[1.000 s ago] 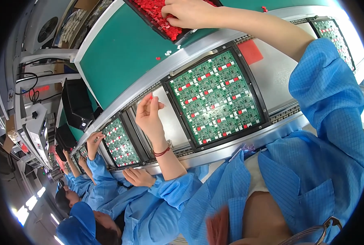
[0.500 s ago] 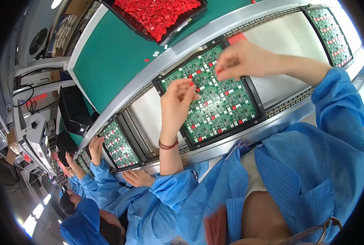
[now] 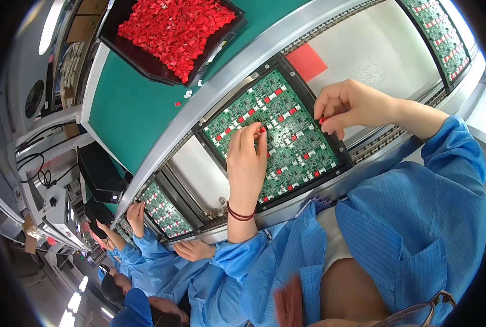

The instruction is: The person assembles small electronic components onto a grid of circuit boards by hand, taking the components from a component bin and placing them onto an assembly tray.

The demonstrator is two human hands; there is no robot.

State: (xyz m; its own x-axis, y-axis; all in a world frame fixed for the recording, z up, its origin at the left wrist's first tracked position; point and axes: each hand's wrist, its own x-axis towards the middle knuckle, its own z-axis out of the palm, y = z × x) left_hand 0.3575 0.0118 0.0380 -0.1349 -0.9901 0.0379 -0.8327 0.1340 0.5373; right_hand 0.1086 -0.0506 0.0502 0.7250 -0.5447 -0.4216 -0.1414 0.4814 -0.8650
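Note:
My left hand (image 3: 247,161) is over the green circuit board (image 3: 286,131), with thumb and fingertips pinched on a small red connector (image 3: 262,130). Just past the right edge of the board's black frame (image 3: 305,90), my right hand (image 3: 357,109) is closed, and a red plastic connector (image 3: 322,120) shows between thumb and fingers. Rows of white sockets cover the board, and red connectors stand among them in many places. The part of the board beneath my left hand is hidden.
A black bin (image 3: 137,62) of loose red connectors (image 3: 177,30) stands on the green bench top (image 3: 123,109). Other framed boards (image 3: 438,32) sit along the conveyor rail (image 3: 169,147). A red square (image 3: 307,62) lies beyond my board. Co-workers' hands (image 3: 194,250) are at left.
My right hand has moved off the board to its right edge, still pinching. My left hand stays pinched over the board's middle. The whole view has shifted slightly, bringing more of the bin in.

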